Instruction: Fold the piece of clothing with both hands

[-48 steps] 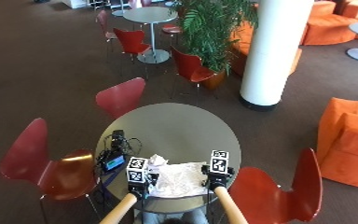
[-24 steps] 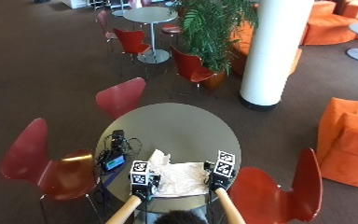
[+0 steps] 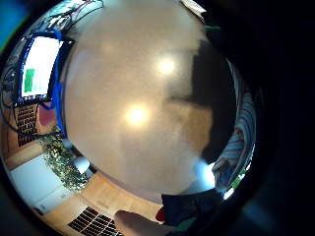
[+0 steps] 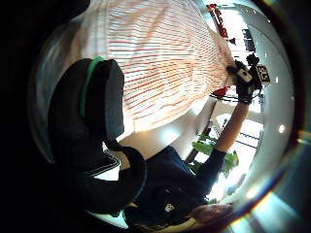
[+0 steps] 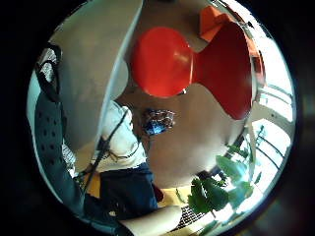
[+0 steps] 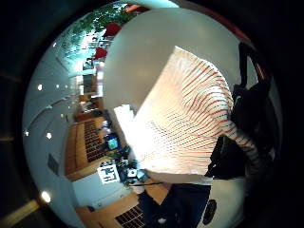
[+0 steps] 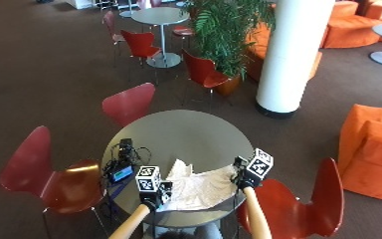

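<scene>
The piece of clothing (image 7: 201,186) lies on the round grey surface (image 7: 178,134), close to the edge where the person sits. It is white with thin red stripes. It lies there because that is the spot both arms can reach without stretching.

The left hand (image 7: 152,191) is at one end of the cloth and the right hand (image 7: 247,175) is at the other end. One hand on each side keeps the cloth pulled wide, so it can go flat and fold neatly.

In the right thumb side palm view, the striped cloth (image 6: 190,128) runs in under the black fingers (image 6: 247,118), which curl over its edge. So the right grip looks closed on the cloth. In the left thumb side palm view, the cloth (image 4: 160,63) fills the space right by the palm, and black fingers (image 4: 97,111) bend near its edge. The left grip seems to pinch the cloth too, but the pinch spot is partly hidden.

One corner of the cloth (image 7: 180,167) sticks up toward the middle of the surface. It is not flat yet, so I think the fold is only starting.

A small screen with wires (image 7: 121,172) sits on the surface just beside the left hand. A sweeping cloth could catch on those wires.
</scene>
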{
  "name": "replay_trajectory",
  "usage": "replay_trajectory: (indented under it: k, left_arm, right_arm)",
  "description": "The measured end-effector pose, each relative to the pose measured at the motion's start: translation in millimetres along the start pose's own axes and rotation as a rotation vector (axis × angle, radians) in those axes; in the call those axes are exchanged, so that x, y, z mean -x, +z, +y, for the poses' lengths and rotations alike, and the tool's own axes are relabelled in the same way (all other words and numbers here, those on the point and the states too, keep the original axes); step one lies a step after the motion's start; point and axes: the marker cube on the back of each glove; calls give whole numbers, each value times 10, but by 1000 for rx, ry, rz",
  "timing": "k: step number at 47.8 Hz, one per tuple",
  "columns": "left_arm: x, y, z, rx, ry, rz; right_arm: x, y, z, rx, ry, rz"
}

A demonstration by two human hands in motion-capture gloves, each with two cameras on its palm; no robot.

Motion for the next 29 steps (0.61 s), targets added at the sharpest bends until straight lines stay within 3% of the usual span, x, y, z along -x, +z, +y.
replay_trajectory:
  k: [6, 15, 20, 29]
  left_arm:
    - [306, 5, -362, -108, 1, 3]
    - [530, -527, -92, -219, -30, 4]
    - [647, -757, 97, -276, -49, 0]
    - [805, -978, 426, -339, -72, 2]
  right_arm:
    - [389, -301, 154, -96, -120, -22]
    - [1353, -430, 684, -131, -302, 67]
    - [1915, -199, 961, -123, -413, 132]
    - [2670, 621, 1133, -48, -540, 239]
